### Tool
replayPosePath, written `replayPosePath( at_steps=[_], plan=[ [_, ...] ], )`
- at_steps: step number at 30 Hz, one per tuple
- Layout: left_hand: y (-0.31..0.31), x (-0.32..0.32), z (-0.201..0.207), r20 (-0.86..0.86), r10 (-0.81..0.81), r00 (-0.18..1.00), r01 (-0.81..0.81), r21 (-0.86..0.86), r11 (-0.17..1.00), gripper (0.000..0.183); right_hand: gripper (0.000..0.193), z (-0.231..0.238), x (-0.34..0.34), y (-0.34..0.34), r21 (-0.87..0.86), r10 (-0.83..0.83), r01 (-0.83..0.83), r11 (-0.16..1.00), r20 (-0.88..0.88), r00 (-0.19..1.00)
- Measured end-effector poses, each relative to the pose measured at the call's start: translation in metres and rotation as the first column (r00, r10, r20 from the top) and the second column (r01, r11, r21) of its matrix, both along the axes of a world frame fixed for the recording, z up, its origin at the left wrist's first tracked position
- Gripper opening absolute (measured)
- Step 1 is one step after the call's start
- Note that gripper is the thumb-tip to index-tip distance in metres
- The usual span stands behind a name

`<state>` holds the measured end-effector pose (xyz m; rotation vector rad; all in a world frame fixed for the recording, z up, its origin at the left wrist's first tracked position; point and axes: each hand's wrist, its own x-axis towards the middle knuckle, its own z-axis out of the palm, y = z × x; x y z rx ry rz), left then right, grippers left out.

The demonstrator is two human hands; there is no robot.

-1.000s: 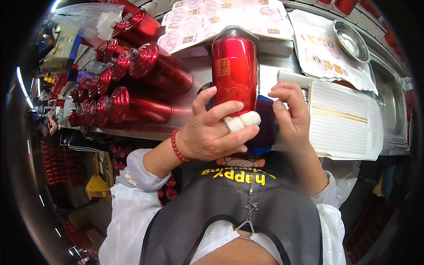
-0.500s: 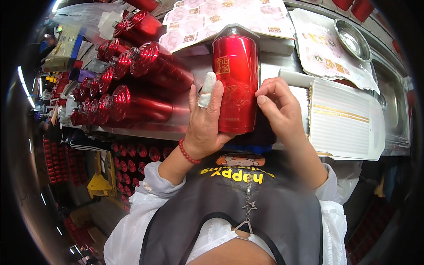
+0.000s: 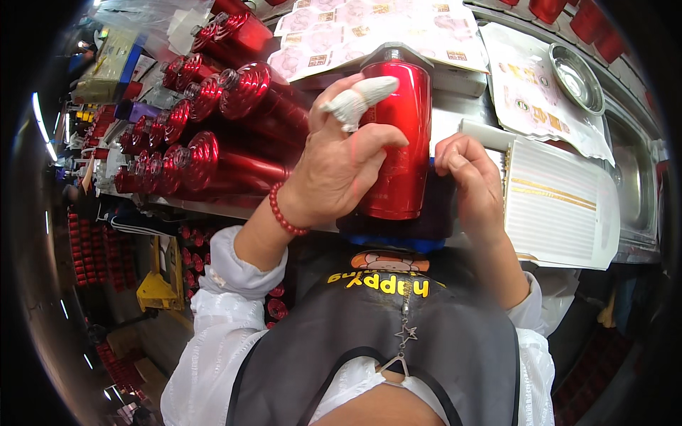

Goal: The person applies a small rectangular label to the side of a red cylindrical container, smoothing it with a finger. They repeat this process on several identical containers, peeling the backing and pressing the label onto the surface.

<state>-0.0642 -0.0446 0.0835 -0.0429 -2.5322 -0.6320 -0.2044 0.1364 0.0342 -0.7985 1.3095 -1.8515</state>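
Note:
A glossy red bottle [image 3: 406, 174] lies in front of me, its neck pointing away, over a dark blue cloth-like pad [image 3: 440, 195]. My left hand [image 3: 334, 160] reaches across the bottle from the left with its fingers apart. White wrapping [image 3: 359, 103] covers one of its fingers, which extends over the bottle's upper side. Whether the fingertips press on the surface cannot be made out. Just right of the bottle, my right hand [image 3: 472, 174] is closed, thumb and fingertips pinched together. Anything between those fingertips is too small to see.
Several red bottles [image 3: 234, 160] lie stacked at the left. Printed label sheets [image 3: 376, 32] are spread at the back. A white striped sheet stack [image 3: 550, 202] lies at the right, with a round metal dish [image 3: 575, 78] on other sheets beyond it and a metal sink [image 3: 632, 163] beside.
My left hand has moved from the bottle's left side up and over its front, covering the gold print. The right hand has drawn slightly right, its fingers more tightly pinched.

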Motion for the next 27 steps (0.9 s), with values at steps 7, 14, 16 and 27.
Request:
replayPosePath(
  at_steps=[7,14,16,27],
  plan=[
    [-0.01,-0.017,0.006,0.048,-0.076,0.996,0.083,-0.144,0.986,0.031,0.015,-0.005,0.001,0.003,-0.014,-0.047,0.046,0.999,-0.075,0.996],
    [-0.015,-0.016,0.014,0.115,-0.072,0.991,0.085,-0.105,0.991,0.044,0.013,-0.003,0.001,0.003,0.031,-0.02,0.024,0.999,-0.135,0.991],
    [-0.013,-0.019,0.011,0.099,-0.109,0.989,0.116,-0.071,0.991,0.044,0.013,-0.003,-0.001,0.005,0.064,0.026,-0.017,0.998,-0.145,0.989],
    [-0.013,-0.021,0.006,0.073,-0.198,0.977,0.201,-0.039,0.979,0.018,0.007,0.01,0.0,-0.005,0.108,-0.004,0.019,0.994,-0.137,0.991]
  ],
)
